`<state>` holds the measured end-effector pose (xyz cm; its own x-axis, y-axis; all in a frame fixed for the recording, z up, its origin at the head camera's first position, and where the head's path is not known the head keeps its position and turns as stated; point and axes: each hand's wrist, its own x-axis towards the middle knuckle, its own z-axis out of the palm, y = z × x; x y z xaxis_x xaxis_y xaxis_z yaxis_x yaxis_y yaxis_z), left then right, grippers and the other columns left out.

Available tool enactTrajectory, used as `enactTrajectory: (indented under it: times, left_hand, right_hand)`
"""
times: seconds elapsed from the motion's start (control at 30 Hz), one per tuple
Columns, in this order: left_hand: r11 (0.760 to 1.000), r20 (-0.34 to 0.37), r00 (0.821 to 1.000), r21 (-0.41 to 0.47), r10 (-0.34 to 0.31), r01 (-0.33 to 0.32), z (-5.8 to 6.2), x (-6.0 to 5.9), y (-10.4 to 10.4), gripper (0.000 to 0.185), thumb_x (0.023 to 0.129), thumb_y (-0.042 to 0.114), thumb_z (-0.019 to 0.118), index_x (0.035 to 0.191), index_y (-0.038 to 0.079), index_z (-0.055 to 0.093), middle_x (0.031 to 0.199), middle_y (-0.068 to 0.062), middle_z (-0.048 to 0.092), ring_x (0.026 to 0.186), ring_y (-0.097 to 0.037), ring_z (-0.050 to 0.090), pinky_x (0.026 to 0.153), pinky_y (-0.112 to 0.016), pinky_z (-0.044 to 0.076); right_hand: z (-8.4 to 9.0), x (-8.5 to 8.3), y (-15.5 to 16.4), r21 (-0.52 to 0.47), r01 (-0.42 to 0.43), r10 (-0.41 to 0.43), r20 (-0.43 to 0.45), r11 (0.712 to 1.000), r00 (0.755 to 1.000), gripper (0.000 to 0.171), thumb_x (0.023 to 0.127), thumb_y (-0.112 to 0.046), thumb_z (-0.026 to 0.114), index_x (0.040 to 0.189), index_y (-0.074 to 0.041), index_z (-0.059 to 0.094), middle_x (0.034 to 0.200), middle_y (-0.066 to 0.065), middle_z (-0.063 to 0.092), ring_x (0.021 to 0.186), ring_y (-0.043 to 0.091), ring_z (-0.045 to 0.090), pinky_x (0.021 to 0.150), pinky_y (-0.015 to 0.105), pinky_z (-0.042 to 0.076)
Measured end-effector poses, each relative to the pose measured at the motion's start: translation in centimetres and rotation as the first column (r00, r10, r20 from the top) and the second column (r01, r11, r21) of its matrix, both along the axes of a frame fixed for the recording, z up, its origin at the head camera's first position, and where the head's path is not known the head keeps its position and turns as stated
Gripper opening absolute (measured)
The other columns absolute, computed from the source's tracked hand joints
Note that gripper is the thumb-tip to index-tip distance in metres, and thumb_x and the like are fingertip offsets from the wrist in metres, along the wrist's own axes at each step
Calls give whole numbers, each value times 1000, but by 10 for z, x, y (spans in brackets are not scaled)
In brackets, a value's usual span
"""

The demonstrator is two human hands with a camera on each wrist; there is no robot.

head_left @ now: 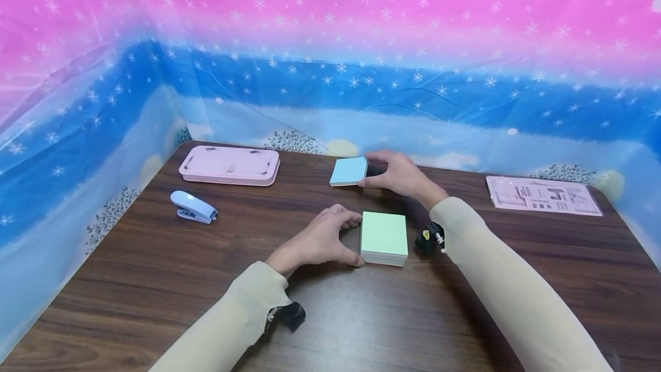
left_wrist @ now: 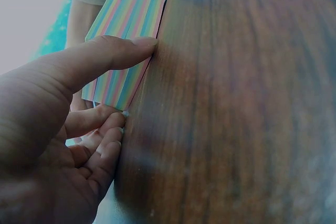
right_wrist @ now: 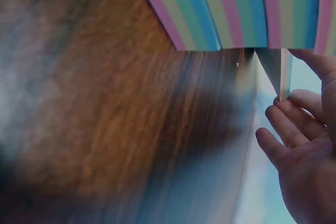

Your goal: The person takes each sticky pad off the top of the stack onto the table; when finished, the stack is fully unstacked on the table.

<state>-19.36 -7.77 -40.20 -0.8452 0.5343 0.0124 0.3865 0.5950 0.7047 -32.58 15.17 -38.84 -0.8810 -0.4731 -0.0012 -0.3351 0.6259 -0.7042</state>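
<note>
A thick note pad with a green top sheet [head_left: 384, 238] lies on the dark wooden table [head_left: 155, 280]. My left hand [head_left: 355, 240] grips its left edge, thumb at the near corner and fingers at the far corner. In the left wrist view the thumb [left_wrist: 113, 53] presses the pad's striped side [left_wrist: 128, 30]. Farther back lies a second pad with a blue top [head_left: 348, 171]. My right hand [head_left: 366, 170] holds its right edge between thumb and fingers. The right wrist view shows that pad's striped side [right_wrist: 236, 9] and curled fingers [right_wrist: 294, 140] beside it.
A flat pink case [head_left: 229, 164] sits at the back left, with a light blue stapler [head_left: 193, 207] in front of it. A printed packet [head_left: 542, 195] lies at the back right. A snowflake-patterned sheet walls the table on three sides.
</note>
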Motion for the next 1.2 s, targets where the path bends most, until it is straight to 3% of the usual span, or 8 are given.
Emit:
enactTrajectory:
  times: [0.37,0.73,0.97,1.2]
  left_hand:
    - [1000,-9,1000,-7,9,-9,1,1,1,81,71,29,97,142,4,65,119,-5,59,113,-22,55,100,-35,46]
    - [1000,9,1000,-6,11,-11,0,1,1,82,73,29,97,143,4,63,120,-5,58,114,-22,55,101,-37,46]
    - [1000,7,1000,2,7,-7,0,1,3,81,72,28,97,142,4,64,121,-5,58,115,-22,55,101,-37,46]
    - [1000,15,1000,0,9,-9,-1,-1,0,81,73,29,97,142,4,64,120,-5,58,114,-22,54,100,-38,47]
  right_hand:
    - [-2,-7,-8,60,-41,40,12,997,999,79,95,-35,82,160,-8,47,160,16,47,148,35,42,116,57,38]
    - [-3,-9,-15,107,-48,47,11,993,999,77,96,-33,81,160,-4,46,158,19,47,140,37,48,113,55,41]
    - [5,-5,-6,50,-25,22,55,998,998,78,96,-37,81,159,-6,46,159,17,48,147,36,43,117,54,37]
    - [22,10,10,4,-22,22,37,1000,999,76,98,-40,77,159,-6,47,157,17,50,144,38,47,115,57,39]
